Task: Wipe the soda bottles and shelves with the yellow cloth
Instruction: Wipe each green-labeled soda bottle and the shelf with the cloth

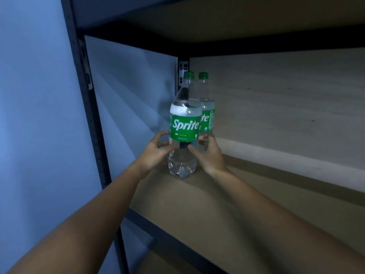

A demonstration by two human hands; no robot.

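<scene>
On the shelf (217,194), back-left corner, stand 2 Sprite bottles; the front bottle (184,123) looks full, so heavy-ish, with smooth, probably slick plastic. Best grip is the waist under the label, where left hand (156,153) and right hand (209,155) curl around it. No yellow cloth visible.

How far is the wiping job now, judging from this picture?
Done: nothing can be confirmed; no yellow cloth is in view, and no wiping marks show. In hand: both hands, left hand and right hand, hold the front Sprite bottle, which stands on the shelf. Left: whether this bottle, the second bottle behind it and the shelf are already wiped cannot be told.
</scene>
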